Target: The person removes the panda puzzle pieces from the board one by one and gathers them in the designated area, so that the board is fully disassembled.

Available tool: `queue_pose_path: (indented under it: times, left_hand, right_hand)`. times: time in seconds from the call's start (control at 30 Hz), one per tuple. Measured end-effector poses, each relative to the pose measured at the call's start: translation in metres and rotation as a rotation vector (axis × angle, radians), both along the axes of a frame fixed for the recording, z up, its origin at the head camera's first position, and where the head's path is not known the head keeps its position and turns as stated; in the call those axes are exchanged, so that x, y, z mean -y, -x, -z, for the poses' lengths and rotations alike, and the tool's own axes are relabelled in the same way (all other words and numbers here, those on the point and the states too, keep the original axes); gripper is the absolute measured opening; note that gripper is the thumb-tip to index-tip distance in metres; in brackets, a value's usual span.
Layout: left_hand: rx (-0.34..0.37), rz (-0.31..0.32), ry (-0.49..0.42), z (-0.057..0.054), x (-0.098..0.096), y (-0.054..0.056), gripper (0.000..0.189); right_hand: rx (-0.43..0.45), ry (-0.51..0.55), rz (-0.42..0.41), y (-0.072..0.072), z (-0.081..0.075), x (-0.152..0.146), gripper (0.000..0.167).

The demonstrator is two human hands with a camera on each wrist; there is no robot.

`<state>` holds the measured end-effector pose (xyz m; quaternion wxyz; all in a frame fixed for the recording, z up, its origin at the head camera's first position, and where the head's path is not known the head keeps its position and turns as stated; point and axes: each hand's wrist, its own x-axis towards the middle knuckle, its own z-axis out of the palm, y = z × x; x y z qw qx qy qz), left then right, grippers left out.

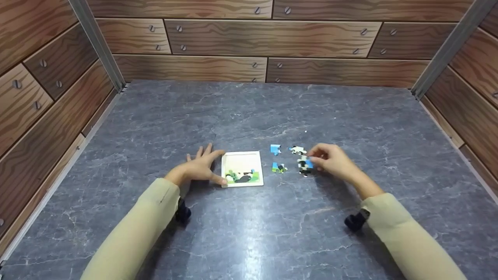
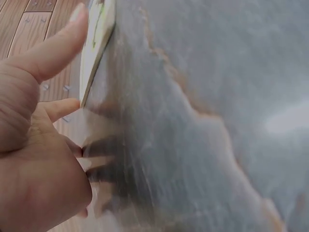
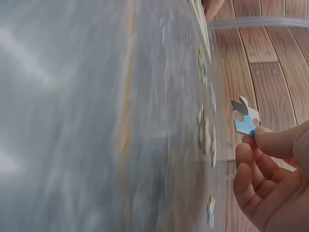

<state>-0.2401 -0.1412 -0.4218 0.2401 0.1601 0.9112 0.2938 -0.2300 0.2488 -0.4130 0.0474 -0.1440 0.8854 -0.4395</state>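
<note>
My left hand lies with spread fingers at the left side of a shallow puzzle tray. Its thumb touches the lower left corner and its index finger the upper left one. Green, black and white picture pieces fill the tray's lower part. My right hand pinches a blue, white and black jigsaw piece between thumb and fingertips, raised off the table in the right wrist view. Beneath and beside it lie loose jigsaw pieces: a blue one, a mostly white one and a green-blue one.
The grey marbled tabletop is bounded by wood-patterned panels at the back and both sides. More loose pieces lie near the right hand, seen edge-on in the right wrist view.
</note>
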Motion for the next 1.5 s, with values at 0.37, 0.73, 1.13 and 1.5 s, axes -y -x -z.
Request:
queue_pose_path:
  times: [0.37, 0.73, 1.13, 1.5]
  left_hand:
    - [-0.043, 0.036, 0.091, 0.005, 0.004, -0.002, 0.109]
    - [-0.015, 0.036, 0.127, 0.008, 0.001, -0.001, 0.112]
    - [0.022, 0.030, 0.118, 0.006, 0.002, 0.001, 0.112]
    - [0.030, 0.020, 0.123, 0.007, 0.001, 0.002, 0.110]
  right_hand:
    - [0.065, -0.047, 0.071, -0.007, 0.005, -0.043, 0.014]
    - [0.184, -0.082, 0.067, -0.006, 0.007, -0.059, 0.017]
    - [0.135, -0.129, 0.086, -0.005, 0.008, -0.060, 0.016]
    - [0.085, -0.107, 0.074, -0.008, 0.003, -0.043, 0.018]
